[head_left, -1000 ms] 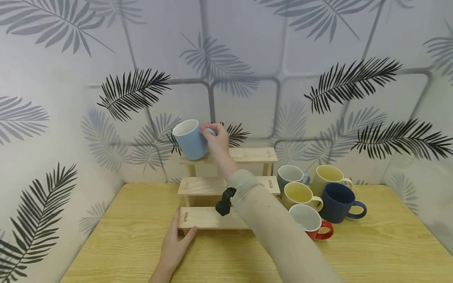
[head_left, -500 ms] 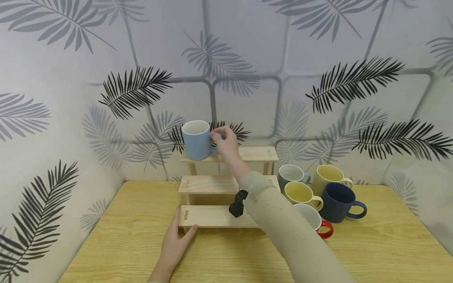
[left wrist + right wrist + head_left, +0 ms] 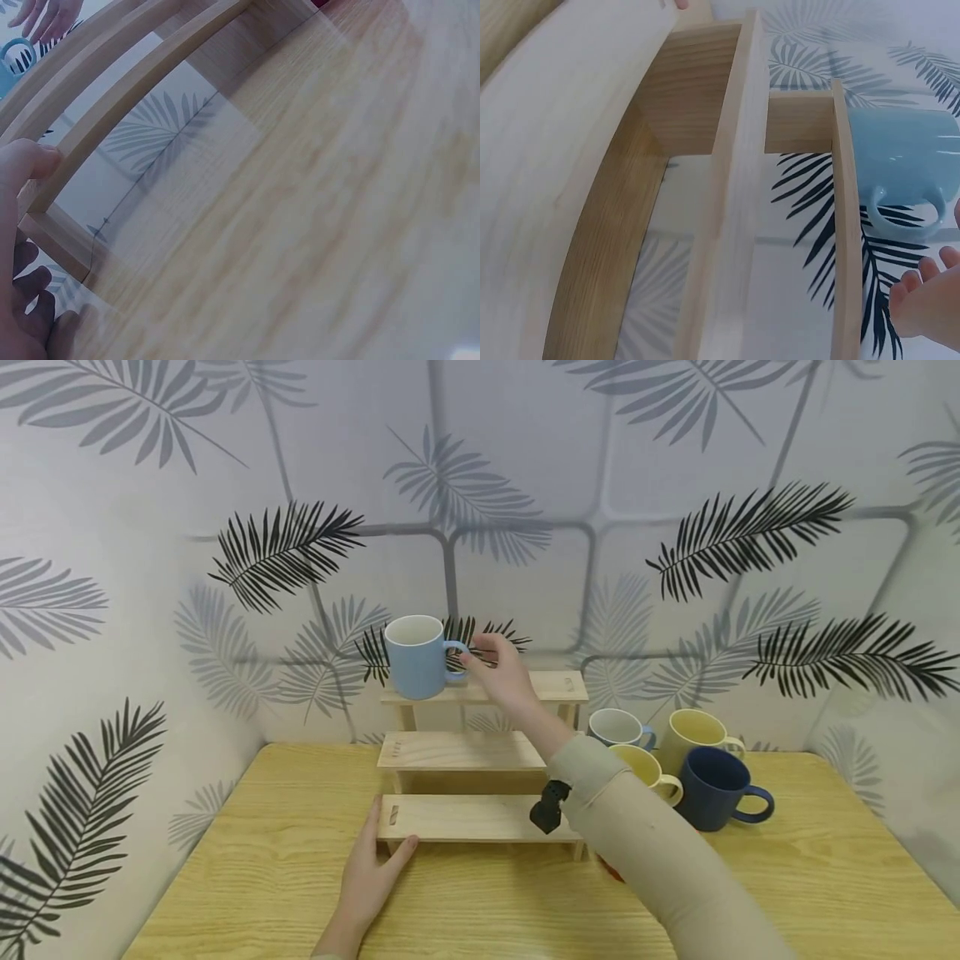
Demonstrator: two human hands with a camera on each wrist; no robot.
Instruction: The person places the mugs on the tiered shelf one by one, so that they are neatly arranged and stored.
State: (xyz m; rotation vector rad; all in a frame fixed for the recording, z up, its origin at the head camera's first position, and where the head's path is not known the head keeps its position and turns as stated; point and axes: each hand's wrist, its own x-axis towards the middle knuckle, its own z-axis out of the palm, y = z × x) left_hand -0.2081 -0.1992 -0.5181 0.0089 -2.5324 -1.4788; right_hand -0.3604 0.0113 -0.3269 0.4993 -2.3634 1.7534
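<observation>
A light-blue mug (image 3: 415, 664) stands upright at the left end of the top step of a three-step wooden shelf (image 3: 468, 818). Its handle (image 3: 907, 229) points right. My right hand (image 3: 508, 677) is just beside that handle with the fingers loosely bent and parted; the right wrist view shows a gap between fingertips and handle. Down at the shelf's front left corner, my left hand (image 3: 367, 878) grips the lowest step. The left thumb (image 3: 34, 159) lies against the front edge, while the other fingers curl round the side near the leg.
Right of the shelf stand several mugs: a dark-blue mug (image 3: 714, 789), a yellow mug (image 3: 693, 739), another yellow mug (image 3: 637, 764) and a grey-blue mug (image 3: 615, 727). My right sleeve (image 3: 660, 852) covers most of a red one. A leaf-patterned wall (image 3: 517, 460) rises behind the wooden table (image 3: 247, 860).
The light-blue mug has gone from tilted to upright on the top step. My right hand has let go of its handle and drawn back to the right. The left hand stays put.
</observation>
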